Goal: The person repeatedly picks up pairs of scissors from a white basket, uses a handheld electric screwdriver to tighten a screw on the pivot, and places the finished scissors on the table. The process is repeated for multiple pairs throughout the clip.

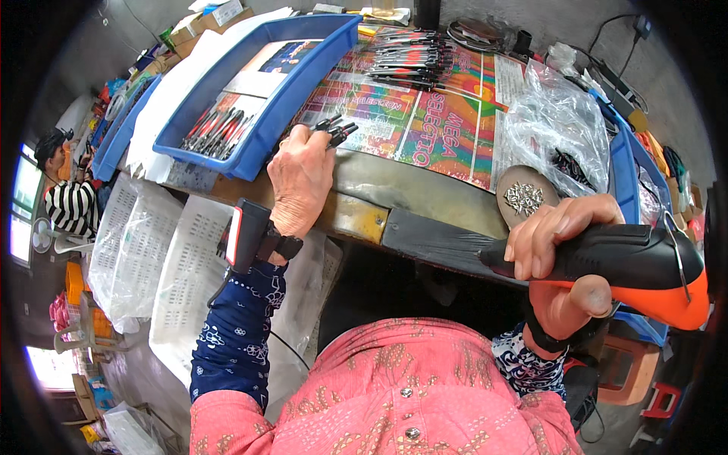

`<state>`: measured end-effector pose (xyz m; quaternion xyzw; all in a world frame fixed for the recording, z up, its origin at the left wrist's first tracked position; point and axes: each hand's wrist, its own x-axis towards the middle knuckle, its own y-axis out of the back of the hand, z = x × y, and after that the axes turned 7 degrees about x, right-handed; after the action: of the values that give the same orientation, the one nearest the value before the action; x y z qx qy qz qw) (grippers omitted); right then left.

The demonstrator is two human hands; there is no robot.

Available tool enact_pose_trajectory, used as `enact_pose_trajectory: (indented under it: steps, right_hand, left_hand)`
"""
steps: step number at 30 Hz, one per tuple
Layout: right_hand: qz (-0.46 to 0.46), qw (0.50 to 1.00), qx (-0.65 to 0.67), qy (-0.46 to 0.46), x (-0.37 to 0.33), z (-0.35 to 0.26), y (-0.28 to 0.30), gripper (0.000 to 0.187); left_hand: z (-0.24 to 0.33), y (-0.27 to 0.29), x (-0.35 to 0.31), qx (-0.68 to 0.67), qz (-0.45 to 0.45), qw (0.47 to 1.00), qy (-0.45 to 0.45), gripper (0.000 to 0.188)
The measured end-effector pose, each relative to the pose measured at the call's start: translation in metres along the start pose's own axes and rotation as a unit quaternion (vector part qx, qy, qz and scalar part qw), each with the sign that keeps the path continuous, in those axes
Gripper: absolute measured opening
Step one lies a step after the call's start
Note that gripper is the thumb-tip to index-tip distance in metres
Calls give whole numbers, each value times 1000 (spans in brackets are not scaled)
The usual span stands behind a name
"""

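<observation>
My left hand [301, 178] rests at the table's near edge, closed on a small bunch of dark pens [336, 130] whose tips stick out to the right. My right hand [565, 250] grips the handle of a black and orange power tool [644, 265], held low at the right in front of the table edge. A small oval dish of little metal screws [523, 199] sits just above that hand. A black device [243, 235] is strapped to my left wrist.
A blue tray [299, 83] with more pens [216, 130] stands left of my left hand. A row of pens [409, 61] lies on the colourful poster sheet [440, 129]. A clear plastic bag [557, 121] sits right. White perforated crates [144, 250] stand below left. Another person [64, 189] sits far left.
</observation>
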<state>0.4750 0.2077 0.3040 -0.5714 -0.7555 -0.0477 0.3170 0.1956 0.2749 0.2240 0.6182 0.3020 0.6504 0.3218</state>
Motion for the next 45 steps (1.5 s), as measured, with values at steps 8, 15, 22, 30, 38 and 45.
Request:
enact_pose_trajectory:
  steps: [8, 15, 22, 30, 38, 45]
  right_hand:
    - [-28, 998, 60, -14, 7, 0, 16, 60]
    - [-12, 998, 67, -18, 10, 1, 28, 60]
    - [34, 998, 60, -13, 10, 4, 42, 60]
    - [19, 995, 92, -28, 15, 10, 56, 56]
    - [33, 995, 88, -30, 17, 13, 58, 57]
    - [7, 993, 119, -8, 15, 16, 60, 55]
  left_hand:
    - [-1, -7, 26, 142, -51, 985, -87, 23]
    - [33, -24, 82, -26, -1, 995, -98, 20]
    - [63, -70, 117, -47, 25, 990, -133, 21]
    - [71, -100, 130, -33, -4, 990, -139, 20]
    - [69, -112, 134, -21, 8, 987, -161, 16]
    - [69, -102, 123, -20, -13, 979, -202, 11]
